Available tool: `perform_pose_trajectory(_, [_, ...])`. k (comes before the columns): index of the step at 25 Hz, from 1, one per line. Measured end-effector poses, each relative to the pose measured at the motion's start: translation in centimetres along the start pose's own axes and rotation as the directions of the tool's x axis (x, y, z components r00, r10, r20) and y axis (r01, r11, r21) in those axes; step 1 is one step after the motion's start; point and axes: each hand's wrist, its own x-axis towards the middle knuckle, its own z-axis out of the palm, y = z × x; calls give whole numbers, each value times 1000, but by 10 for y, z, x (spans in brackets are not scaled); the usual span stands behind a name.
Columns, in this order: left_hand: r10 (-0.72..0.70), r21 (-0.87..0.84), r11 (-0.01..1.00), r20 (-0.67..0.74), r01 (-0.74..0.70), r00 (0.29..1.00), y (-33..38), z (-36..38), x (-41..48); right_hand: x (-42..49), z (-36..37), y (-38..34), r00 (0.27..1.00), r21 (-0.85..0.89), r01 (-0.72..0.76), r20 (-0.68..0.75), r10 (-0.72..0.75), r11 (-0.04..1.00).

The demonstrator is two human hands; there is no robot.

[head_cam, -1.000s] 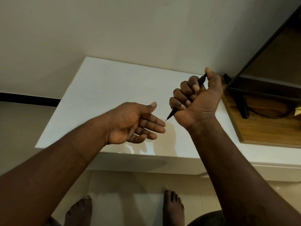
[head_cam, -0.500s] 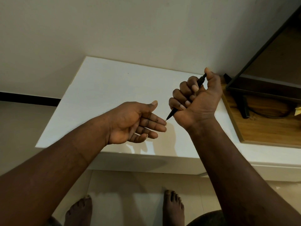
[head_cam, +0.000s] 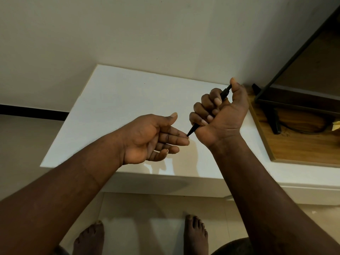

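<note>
Above white table, right hand grasps black pen, tip at relaxed left hand.

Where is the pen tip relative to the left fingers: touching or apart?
Touching. The head view shows the tip of the pen, gripped by the right hand, ending on the left fingers with no gap.

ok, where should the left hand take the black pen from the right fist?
Probably pinch the tapered tip end of the pen jutting below the right hand, coming from the left. The fist wraps the barrel, the thumb caps the top, and the tip points at the left hand.
</note>
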Motion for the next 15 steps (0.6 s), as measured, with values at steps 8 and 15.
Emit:
perform_pose_trajectory(8, [-48, -153, 987, 11, 50, 999, 0, 2, -1, 0, -1, 0, 1000, 5, 15, 6, -15, 1000])
perform_pose_trajectory(15, [-62, -229, 971, 18, 65, 998, 0, 1, -2, 0, 1, 2, 1000, -3, 6, -5, -6, 1000])
